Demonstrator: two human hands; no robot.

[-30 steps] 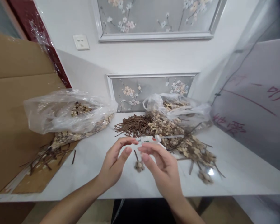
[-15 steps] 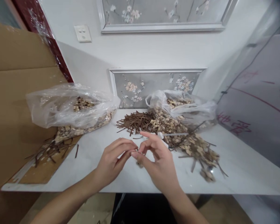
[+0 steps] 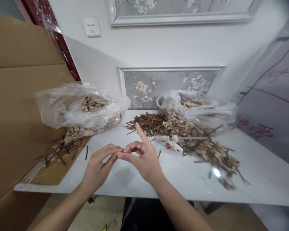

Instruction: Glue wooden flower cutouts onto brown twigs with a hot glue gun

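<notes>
My left hand (image 3: 100, 168) and my right hand (image 3: 144, 158) meet fingertip to fingertip above the white table (image 3: 125, 184). Thumb and index finger of each are pinched together. Whatever lies between the tips is hidden or too small to name. One finger of the right hand points up and away. Just right of that hand lies a white glue gun (image 3: 168, 139) with an orange trigger, a pale glue stick (image 3: 192, 138) jutting from its back. A heap of thin brown sticks (image 3: 148, 123) lies behind the hands.
Pale dried flower-like pieces (image 3: 215, 152) spread over the table's right side, beside a clear plastic bag (image 3: 209, 110). Another filled plastic bag (image 3: 62, 109) stands at left, near loose sticks on a cardboard sheet (image 3: 50, 171). A tall cardboard box (image 3: 21, 96) borders the left.
Both hands have shifted left and stay joined at the fingertips. The glue gun shows more fully now. A small piece seen under the fingers before is out of sight. The view has shifted slightly.
</notes>
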